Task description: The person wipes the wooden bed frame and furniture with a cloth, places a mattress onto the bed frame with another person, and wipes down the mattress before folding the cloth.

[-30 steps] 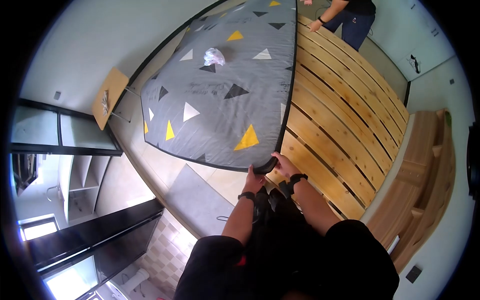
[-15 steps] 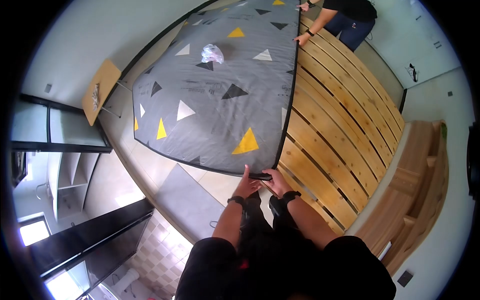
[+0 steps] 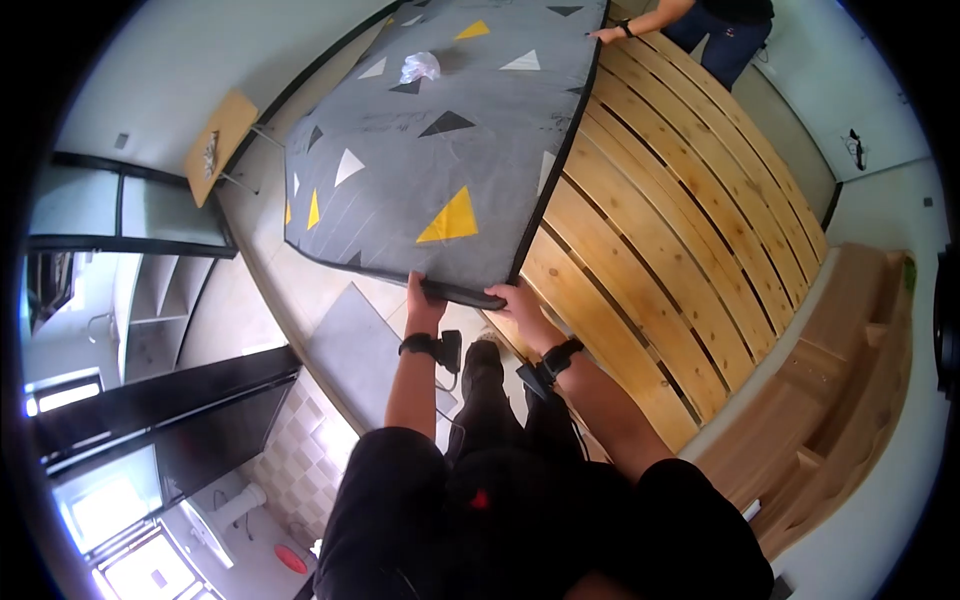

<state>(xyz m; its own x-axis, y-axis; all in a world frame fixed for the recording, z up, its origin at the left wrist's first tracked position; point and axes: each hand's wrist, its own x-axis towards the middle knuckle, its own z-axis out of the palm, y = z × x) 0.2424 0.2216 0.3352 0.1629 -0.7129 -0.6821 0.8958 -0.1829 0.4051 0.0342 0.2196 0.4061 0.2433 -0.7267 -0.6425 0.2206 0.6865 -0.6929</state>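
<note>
A grey mattress with yellow, white and black triangles and a black border lies partly over the wooden bed slats. My left hand is closed on its near edge, a little left of the near right corner. At that corner my right hand also grips the edge, thumb on top; the fingers underneath are hidden. A crumpled clear plastic bag rests on the mattress. At the far side, another person's hand touches the mattress's right border.
The bed's wooden headboard with shelves runs along the right. A small wooden table stands at the left wall. On the tiled floor below the mattress lies a grey mat. A dark-framed doorway opens at lower left.
My hands have moved farther apart along the near edge, the left one shifting left. The mattress corner sits farther left over the slats, and the view has shifted too.
</note>
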